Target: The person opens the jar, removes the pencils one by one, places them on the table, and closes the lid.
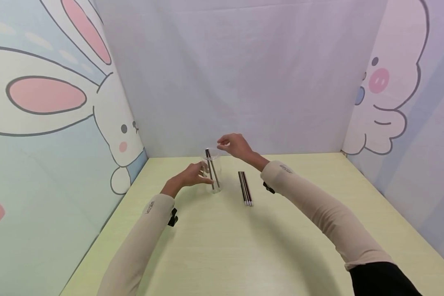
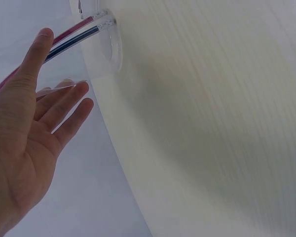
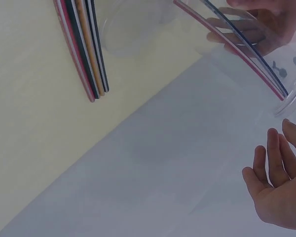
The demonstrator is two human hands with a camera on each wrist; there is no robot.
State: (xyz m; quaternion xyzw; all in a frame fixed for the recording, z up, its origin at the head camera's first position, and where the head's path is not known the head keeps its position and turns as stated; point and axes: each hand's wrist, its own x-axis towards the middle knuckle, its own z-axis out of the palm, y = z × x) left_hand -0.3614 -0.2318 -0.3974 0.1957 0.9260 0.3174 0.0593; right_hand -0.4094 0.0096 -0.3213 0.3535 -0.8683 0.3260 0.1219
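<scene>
A clear plastic cup (image 1: 218, 169) stands upright at the far middle of the table, with two pencils (image 1: 210, 168) leaning inside. My left hand (image 1: 193, 174) holds the cup from its left side; in the left wrist view the thumb lies along one side and the fingers (image 2: 74, 118) reach round the other. Just above and right of the rim hovers my right hand (image 1: 237, 146), holding nothing, its fingers loosely bent in the right wrist view. Several loose pencils (image 1: 246, 189) lie side by side right of the cup, one red and one orange in the right wrist view.
The pale wooden table (image 1: 214, 246) ends at a grey-white cloth backdrop (image 1: 240, 82). Side panels with cartoon drawings, a rabbit (image 1: 111, 119) on the left among them, stand along both edges.
</scene>
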